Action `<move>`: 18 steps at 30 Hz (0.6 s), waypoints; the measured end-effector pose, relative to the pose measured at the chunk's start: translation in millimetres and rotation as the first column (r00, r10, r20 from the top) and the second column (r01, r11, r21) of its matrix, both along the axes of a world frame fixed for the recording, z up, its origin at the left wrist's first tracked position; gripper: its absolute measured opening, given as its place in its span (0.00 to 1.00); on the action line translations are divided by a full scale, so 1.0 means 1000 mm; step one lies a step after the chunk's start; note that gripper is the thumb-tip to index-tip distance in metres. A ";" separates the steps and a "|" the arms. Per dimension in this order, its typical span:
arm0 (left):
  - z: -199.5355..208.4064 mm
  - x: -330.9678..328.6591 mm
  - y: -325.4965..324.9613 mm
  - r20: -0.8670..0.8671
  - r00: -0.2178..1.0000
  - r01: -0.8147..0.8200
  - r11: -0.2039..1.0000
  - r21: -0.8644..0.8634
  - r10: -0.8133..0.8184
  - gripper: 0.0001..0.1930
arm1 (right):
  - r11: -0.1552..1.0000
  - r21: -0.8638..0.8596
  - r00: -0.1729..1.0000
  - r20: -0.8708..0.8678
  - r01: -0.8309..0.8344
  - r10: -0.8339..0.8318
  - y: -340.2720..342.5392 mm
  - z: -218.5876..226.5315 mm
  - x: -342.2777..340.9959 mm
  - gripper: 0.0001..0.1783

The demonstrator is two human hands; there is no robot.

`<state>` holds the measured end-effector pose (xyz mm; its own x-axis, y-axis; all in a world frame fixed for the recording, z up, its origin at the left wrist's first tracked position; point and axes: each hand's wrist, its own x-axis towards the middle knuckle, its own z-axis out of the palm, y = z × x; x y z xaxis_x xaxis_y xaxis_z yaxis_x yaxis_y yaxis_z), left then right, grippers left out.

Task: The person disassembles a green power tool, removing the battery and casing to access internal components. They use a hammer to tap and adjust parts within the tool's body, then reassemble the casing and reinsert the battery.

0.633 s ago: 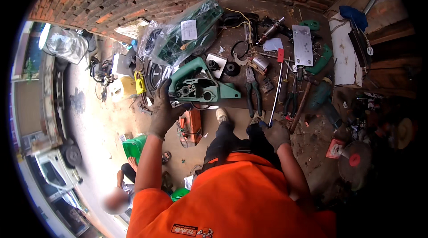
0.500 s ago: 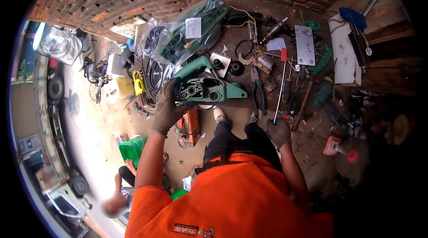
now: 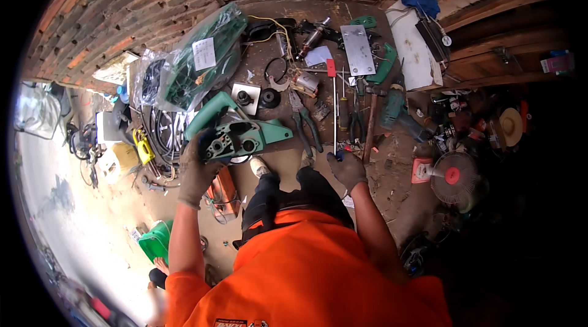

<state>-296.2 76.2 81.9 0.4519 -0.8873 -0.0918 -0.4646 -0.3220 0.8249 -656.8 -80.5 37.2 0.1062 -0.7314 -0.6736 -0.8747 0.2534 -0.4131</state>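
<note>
My left hand (image 3: 196,174), in a dark-palmed work glove, grips the near left end of a green power tool housing (image 3: 271,132). Its open inner side faces up, showing round recesses. The housing is held over the bench's near edge. My right hand (image 3: 349,171), also gloved, is closed round the near end of a long, thin metal rod (image 3: 335,112) with a red piece (image 3: 331,68) at its far end. Between the hands, pliers (image 3: 304,122) with dark handles lie on the bench. A hammer (image 3: 371,125) lies just right of the rod.
A bagged green part (image 3: 205,76) lies at the bench's back left. Behind the pliers are a black round part (image 3: 269,98) and a motor armature (image 3: 313,39). A metal plate (image 3: 358,50) and a green drill (image 3: 395,106) lie right. On the floor stands a fan (image 3: 452,176).
The view has swung, so the bench and both hands appear further left. My left hand still holds the housing, and my right hand still grips the rod.
</note>
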 end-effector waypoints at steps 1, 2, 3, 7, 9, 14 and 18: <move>-0.002 -0.002 0.003 0.049 0.999 -0.003 1.000 -0.012 0.004 0.39 | 1.000 -0.008 1.000 -0.001 0.004 -0.004 0.002 -0.006 -0.004 0.25; -0.008 -0.003 0.008 0.097 0.995 -0.009 1.000 -0.024 0.011 0.39 | 1.000 -0.014 1.000 -0.003 0.005 -0.005 0.004 -0.008 -0.006 0.24; -0.020 -0.005 0.014 -0.013 0.999 -0.043 0.996 -0.076 0.042 0.38 | 0.993 -0.108 0.998 -0.054 -0.038 0.032 0.007 -0.009 -0.007 0.24; -0.022 -0.019 0.030 -0.143 0.982 -0.144 0.981 -0.130 0.125 0.40 | 0.946 -0.298 0.985 -0.153 -0.127 0.084 0.011 0.005 0.001 0.23; -0.032 -0.024 0.039 -0.180 0.973 -0.177 0.965 -0.195 0.142 0.41 | 0.929 -0.347 0.988 -0.129 -0.127 0.087 0.008 0.010 0.003 0.25; -0.036 -0.051 0.037 -0.458 0.889 -0.222 0.867 -0.446 -0.009 0.43 | 0.952 -0.038 0.708 0.678 0.303 -0.198 0.006 0.015 0.014 0.34; -0.038 -0.064 0.025 -0.274 0.954 -0.026 0.871 -0.491 -0.125 0.43 | 0.920 0.389 0.117 0.912 0.047 -0.392 -0.003 0.081 0.044 0.44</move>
<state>-359.8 101.4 44.2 0.4268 -0.8731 0.2356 -0.1870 0.1697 0.9676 -612.8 -83.3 118.2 0.6465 -0.7124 -0.2729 0.3190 0.5774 -0.7516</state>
